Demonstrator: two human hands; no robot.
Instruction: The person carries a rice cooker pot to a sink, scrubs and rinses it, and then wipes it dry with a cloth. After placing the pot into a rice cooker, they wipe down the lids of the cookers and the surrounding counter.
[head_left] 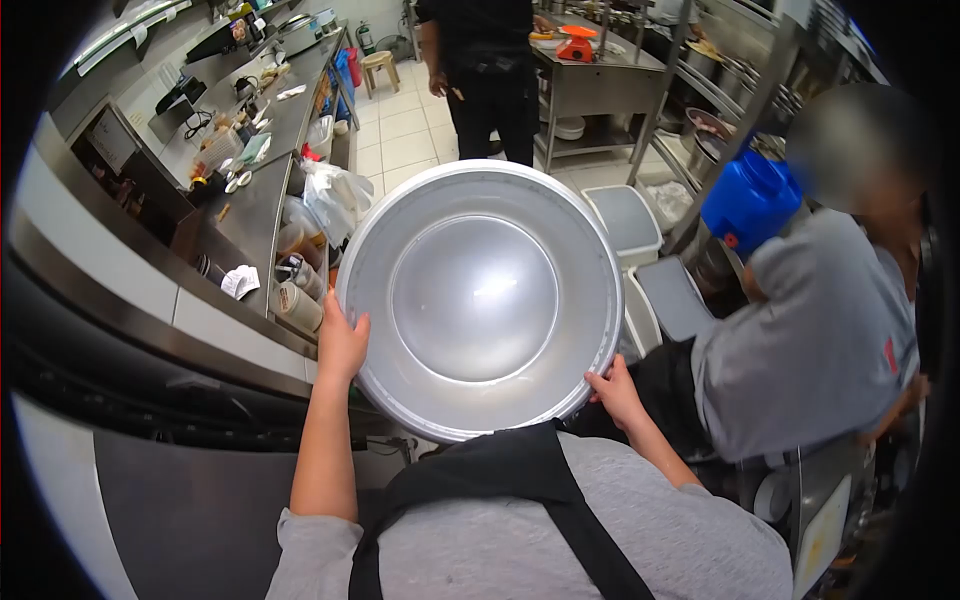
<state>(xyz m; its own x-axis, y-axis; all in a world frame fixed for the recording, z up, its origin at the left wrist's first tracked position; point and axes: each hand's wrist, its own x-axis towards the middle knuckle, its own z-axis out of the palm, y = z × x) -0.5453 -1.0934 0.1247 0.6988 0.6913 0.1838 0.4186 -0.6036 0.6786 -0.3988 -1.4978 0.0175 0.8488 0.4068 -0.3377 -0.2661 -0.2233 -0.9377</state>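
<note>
A large round silver-grey basin [475,300] fills the middle of the view, held in front of my chest with its inside facing me. No contents show in it. My left hand [343,338] grips the rim at the left side, thumb over the edge. At the lower right of the rim, my right hand [616,390] is closed on the edge, with its thumb on the near side. The fingers behind the basin are hidden on both sides.
A steel counter [250,215] with clutter runs along the left, a plastic bag [335,195] hanging from it. A person in black [485,80] stands ahead. Close on my right is a person in grey [810,340], near a blue jug [750,200] and lidded bins [625,222].
</note>
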